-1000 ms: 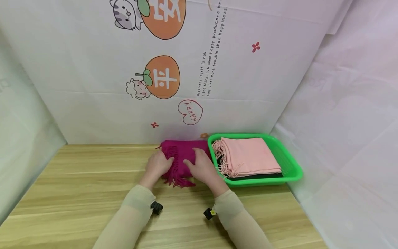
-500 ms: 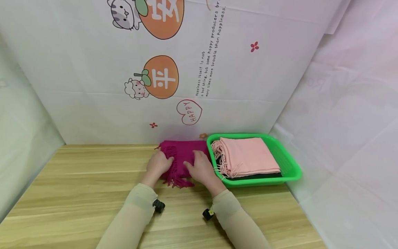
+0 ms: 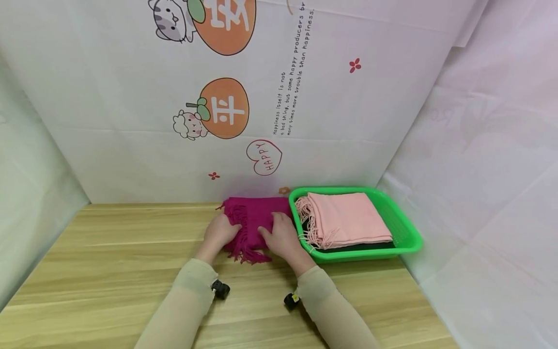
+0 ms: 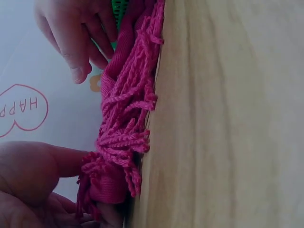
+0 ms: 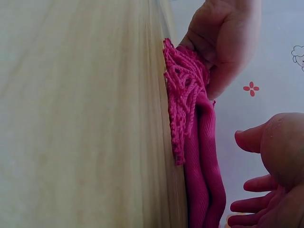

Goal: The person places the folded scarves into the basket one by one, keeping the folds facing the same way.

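We are noting a wooden desk (image 3: pixel 109 271), and on it, against the green basket (image 3: pixel 410 242), a magenta scarf (image 3: pixel 257 213) is lying folded flat, knit ribbed, twisted fringe spilling toward us. We are seeing the left hand (image 3: pixel 220 231) gripping its fringed edge and the right hand (image 3: pixel 283 236) resting on top, fingers relaxed.

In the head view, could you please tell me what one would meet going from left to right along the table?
Bare wooden table → left hand → magenta fringed scarf → right hand → green basket holding the folded pink scarf.
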### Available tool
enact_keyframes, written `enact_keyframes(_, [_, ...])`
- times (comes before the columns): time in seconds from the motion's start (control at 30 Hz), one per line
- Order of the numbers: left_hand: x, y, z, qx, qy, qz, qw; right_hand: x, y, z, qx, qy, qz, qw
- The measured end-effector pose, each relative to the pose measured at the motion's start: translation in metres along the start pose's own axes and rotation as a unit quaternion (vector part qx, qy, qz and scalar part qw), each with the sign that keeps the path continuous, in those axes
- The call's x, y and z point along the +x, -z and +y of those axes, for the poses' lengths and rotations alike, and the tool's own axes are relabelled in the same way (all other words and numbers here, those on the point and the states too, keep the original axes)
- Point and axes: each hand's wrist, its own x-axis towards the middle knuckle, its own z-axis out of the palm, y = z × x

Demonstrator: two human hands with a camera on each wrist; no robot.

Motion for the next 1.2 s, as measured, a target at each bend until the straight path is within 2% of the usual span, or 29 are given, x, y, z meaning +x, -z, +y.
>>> enact_keyframes(0.1, [-0.006, 0.003, 0.004, -0.001, -0.008, -0.002, 1.0000, -0.001, 0.000, 0.003, 0.004, -0.003, 0.002, 1.000])
enact_keyframes(0.33, [-0.034, 0.030, 0.033, -0.011, -0.015, -0.014, 0.9997, -0.002, -0.001, 0.006, 0.013, -0.013, -0.004, 1.000])
enact_keyframes(0.43, [-0.034, 0.030, 0.029, -0.013, -0.018, -0.016, 0.9996, -0.002, -0.001, 0.007, 0.012, -0.014, -0.005, 1.000])
enact_keyframes(0.63, [-0.016, 0.016, -0.001, 0.005, -0.017, -0.028, 0.9995, 0.000, -0.003, 0.008, -0.004, -0.016, -0.016, 1.000])
enact_keyframes(0.87, [-0.006, 0.013, -0.026, 0.018, -0.020, -0.055, 0.9981, 0.001, -0.006, 0.010, -0.016, -0.020, -0.023, 0.999])
enact_keyframes(1.1, [-0.008, 0.021, -0.039, 0.019, -0.007, -0.076, 0.9969, 0.002, -0.007, 0.010, -0.017, -0.021, -0.023, 0.999])
enact_keyframes(1.2, [-0.016, 0.033, -0.036, 0.014, 0.007, -0.086, 0.9962, 0.002, -0.007, 0.010, -0.016, -0.027, -0.025, 0.999])
